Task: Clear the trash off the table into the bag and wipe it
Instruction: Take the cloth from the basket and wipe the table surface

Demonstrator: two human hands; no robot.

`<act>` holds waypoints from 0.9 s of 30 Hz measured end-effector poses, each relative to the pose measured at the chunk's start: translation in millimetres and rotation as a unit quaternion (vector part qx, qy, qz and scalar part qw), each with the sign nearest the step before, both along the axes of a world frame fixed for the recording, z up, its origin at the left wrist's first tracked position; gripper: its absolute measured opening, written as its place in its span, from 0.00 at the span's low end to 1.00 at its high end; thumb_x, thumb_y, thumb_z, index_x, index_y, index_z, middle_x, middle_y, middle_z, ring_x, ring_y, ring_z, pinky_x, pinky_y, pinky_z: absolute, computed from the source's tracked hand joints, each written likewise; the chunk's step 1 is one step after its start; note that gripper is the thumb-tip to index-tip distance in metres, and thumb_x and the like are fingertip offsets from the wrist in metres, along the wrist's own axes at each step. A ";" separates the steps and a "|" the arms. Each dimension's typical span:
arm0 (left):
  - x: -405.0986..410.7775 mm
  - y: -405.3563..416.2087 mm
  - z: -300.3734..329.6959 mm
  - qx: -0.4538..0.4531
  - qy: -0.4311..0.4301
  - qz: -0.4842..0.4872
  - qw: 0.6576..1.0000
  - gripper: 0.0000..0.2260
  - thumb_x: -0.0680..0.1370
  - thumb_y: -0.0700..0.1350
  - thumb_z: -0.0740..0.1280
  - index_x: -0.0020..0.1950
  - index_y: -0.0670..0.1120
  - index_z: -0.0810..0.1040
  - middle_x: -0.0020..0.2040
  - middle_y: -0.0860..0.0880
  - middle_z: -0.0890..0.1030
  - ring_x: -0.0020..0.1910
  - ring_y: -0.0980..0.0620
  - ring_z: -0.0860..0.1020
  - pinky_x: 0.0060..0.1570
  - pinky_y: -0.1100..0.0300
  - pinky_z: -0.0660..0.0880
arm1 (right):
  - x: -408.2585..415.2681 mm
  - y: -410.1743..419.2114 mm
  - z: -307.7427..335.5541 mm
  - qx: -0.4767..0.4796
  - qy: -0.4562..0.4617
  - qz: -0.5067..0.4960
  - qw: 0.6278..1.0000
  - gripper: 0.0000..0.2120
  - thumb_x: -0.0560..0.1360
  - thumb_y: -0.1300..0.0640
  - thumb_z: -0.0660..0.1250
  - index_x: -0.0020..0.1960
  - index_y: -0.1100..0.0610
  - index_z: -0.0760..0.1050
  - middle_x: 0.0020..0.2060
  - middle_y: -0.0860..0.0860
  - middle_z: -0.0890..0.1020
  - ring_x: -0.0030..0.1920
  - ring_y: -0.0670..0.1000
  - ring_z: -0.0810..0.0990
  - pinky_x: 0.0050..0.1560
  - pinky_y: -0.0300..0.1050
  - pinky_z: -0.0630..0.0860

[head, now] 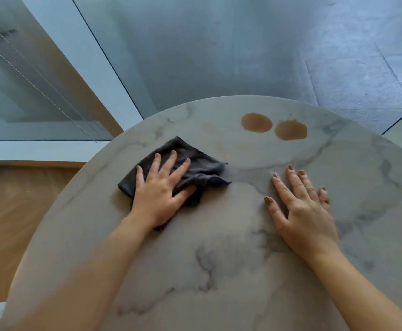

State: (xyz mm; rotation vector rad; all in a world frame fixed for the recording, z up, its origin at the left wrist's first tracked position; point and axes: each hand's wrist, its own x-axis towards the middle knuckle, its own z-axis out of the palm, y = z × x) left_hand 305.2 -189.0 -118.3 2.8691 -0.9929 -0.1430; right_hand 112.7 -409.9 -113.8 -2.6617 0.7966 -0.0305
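While left hand [158,187] presses cloth [195,163] flat, right hand [300,206] flat on table [219,271], spills [256,122] near far edge.

Left hand [158,194] flat on dark cloth [195,163], right hand [302,209] flat on marble table [219,259], two brown spills [256,122] beyond

No readable text, label or number shows anywhere.

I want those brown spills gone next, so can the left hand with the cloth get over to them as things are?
Probably yes. The left hand presses flat on the dark cloth, and the marble tabletop between it and the two brown spills lies bare. The right hand rests nearer, below that path.
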 end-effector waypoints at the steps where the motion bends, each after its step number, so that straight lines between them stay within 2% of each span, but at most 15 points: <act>1: 28.6 -7.9 3.7 0.004 0.013 0.053 0.999 0.29 0.72 0.70 0.45 0.72 0.67 0.48 0.77 0.57 0.47 0.76 0.48 0.42 0.69 0.35 0.40 | 0.6 -0.4 -0.6 -0.001 -0.004 0.000 1.000 0.30 0.73 0.38 0.45 0.73 0.44 0.56 0.75 0.45 0.50 0.75 0.47 0.45 0.73 0.54 0.44; 3: 69.6 -51.5 7.3 0.001 0.026 0.138 0.990 0.26 0.74 0.69 0.47 0.72 0.67 0.50 0.77 0.55 0.46 0.75 0.45 0.42 0.67 0.31 0.41 | 0.1 -0.8 -2.6 -0.007 -0.013 -0.003 1.000 0.30 0.73 0.38 0.46 0.73 0.44 0.56 0.75 0.46 0.51 0.75 0.47 0.45 0.73 0.53 0.43; 4: 71.8 -78.1 7.4 0.002 0.027 0.140 0.990 0.26 0.75 0.68 0.47 0.72 0.67 0.49 0.77 0.54 0.46 0.75 0.43 0.42 0.66 0.30 0.41 | -0.4 -0.5 -3.5 -0.010 -0.013 -0.002 1.000 0.30 0.73 0.38 0.46 0.73 0.44 0.56 0.75 0.46 0.51 0.75 0.47 0.45 0.73 0.53 0.43; 7: 6.9 -113.8 -0.2 -0.013 0.009 0.014 1.000 0.25 0.76 0.66 0.48 0.72 0.66 0.50 0.77 0.55 0.47 0.75 0.43 0.42 0.66 0.30 0.40 | 0.1 -2.7 -5.2 -0.009 -0.010 0.002 1.000 0.30 0.73 0.37 0.46 0.73 0.44 0.56 0.75 0.46 0.52 0.75 0.48 0.46 0.73 0.53 0.44; 9: -60.5 -80.9 -4.5 -0.025 -0.017 -0.054 0.998 0.26 0.74 0.66 0.47 0.72 0.66 0.51 0.77 0.55 0.49 0.76 0.45 0.43 0.67 0.33 0.41 | -1.7 -2.7 -3.8 -0.008 -0.016 0.006 1.000 0.29 0.73 0.38 0.47 0.73 0.45 0.57 0.75 0.47 0.52 0.75 0.48 0.47 0.73 0.54 0.45; 10: -80.5 -55.4 -5.6 -0.032 -0.019 -0.054 0.998 0.27 0.73 0.66 0.47 0.72 0.66 0.51 0.77 0.56 0.50 0.76 0.46 0.44 0.68 0.35 0.41 | -2.0 -3.0 -2.1 -0.002 -0.019 0.003 1.000 0.29 0.73 0.38 0.47 0.73 0.45 0.58 0.75 0.46 0.52 0.75 0.48 0.48 0.73 0.53 0.45; 12: -77.0 -13.4 -1.1 -0.028 -0.003 -0.020 0.999 0.29 0.72 0.68 0.46 0.72 0.65 0.52 0.77 0.56 0.49 0.76 0.48 0.44 0.69 0.37 0.41 | -2.0 -2.6 0.8 0.024 -0.019 0.001 1.000 0.30 0.73 0.38 0.47 0.73 0.44 0.58 0.75 0.46 0.52 0.75 0.47 0.46 0.73 0.52 0.44; 14: -29.7 -3.0 3.9 0.003 0.014 0.067 0.998 0.27 0.73 0.68 0.47 0.72 0.66 0.51 0.77 0.56 0.48 0.76 0.48 0.44 0.69 0.36 0.41 | -2.1 -3.1 1.1 0.039 -0.032 0.007 0.999 0.30 0.73 0.38 0.47 0.73 0.45 0.58 0.75 0.46 0.52 0.75 0.47 0.46 0.73 0.49 0.42; 16: 22.2 -31.0 8.4 0.010 0.022 0.166 0.986 0.25 0.76 0.67 0.47 0.72 0.67 0.50 0.77 0.54 0.47 0.75 0.45 0.43 0.67 0.32 0.42 | -3.7 -4.9 0.4 0.045 -0.052 0.005 0.998 0.28 0.74 0.39 0.50 0.72 0.46 0.60 0.75 0.47 0.53 0.75 0.47 0.47 0.72 0.48 0.42; 18: 53.4 -81.9 7.3 0.012 0.039 0.204 0.978 0.24 0.77 0.66 0.44 0.73 0.66 0.48 0.77 0.53 0.45 0.75 0.42 0.42 0.65 0.28 0.41 | -4.1 -9.0 0.0 0.068 -0.080 0.011 0.994 0.25 0.76 0.42 0.58 0.71 0.48 0.63 0.75 0.48 0.55 0.75 0.47 0.49 0.72 0.47 0.42; 21: 30.6 -144.2 3.2 -0.002 0.049 0.088 0.995 0.22 0.78 0.64 0.45 0.72 0.67 0.49 0.77 0.54 0.44 0.75 0.42 0.41 0.65 0.28 0.39 | -16.5 -24.6 5.4 0.153 -0.144 0.018 0.978 0.24 0.74 0.55 0.68 0.68 0.54 0.69 0.73 0.54 0.61 0.73 0.52 0.58 0.73 0.50 0.53; 22: 6.9 -148.2 0.6 -0.009 0.040 0.036 0.999 0.21 0.78 0.62 0.46 0.72 0.68 0.49 0.77 0.55 0.44 0.75 0.43 0.41 0.65 0.29 0.40 | -24.0 -32.7 5.7 0.128 -0.168 0.018 0.977 0.22 0.73 0.56 0.68 0.66 0.57 0.71 0.71 0.58 0.65 0.71 0.56 0.63 0.71 0.53 0.59; 24: -50.0 -125.4 -4.7 -0.014 -0.003 -0.027 1.000 0.22 0.77 0.62 0.45 0.71 0.68 0.47 0.77 0.56 0.45 0.75 0.45 0.43 0.66 0.32 0.42 | -40.0 -53.7 0.5 0.007 -0.156 0.002 0.988 0.21 0.72 0.52 0.65 0.62 0.59 0.75 0.66 0.61 0.71 0.67 0.62 0.70 0.65 0.60 0.66; 25: -74.8 -104.9 -6.1 -0.018 -0.015 -0.037 0.999 0.23 0.76 0.63 0.43 0.71 0.68 0.47 0.77 0.57 0.45 0.76 0.46 0.43 0.67 0.34 0.42 | -47.0 -65.2 -0.9 -0.027 -0.123 -0.006 0.992 0.23 0.72 0.47 0.61 0.62 0.58 0.75 0.67 0.61 0.71 0.67 0.62 0.69 0.65 0.62 0.64; 27: -88.1 -70.9 -6.0 -0.018 0.000 -0.016 1.000 0.24 0.74 0.64 0.40 0.71 0.68 0.47 0.75 0.60 0.44 0.76 0.50 0.42 0.69 0.37 0.41 | -55.2 -83.2 -3.0 -0.030 -0.051 -0.031 0.998 0.30 0.72 0.38 0.50 0.67 0.52 0.70 0.71 0.56 0.65 0.71 0.57 0.63 0.69 0.58 0.56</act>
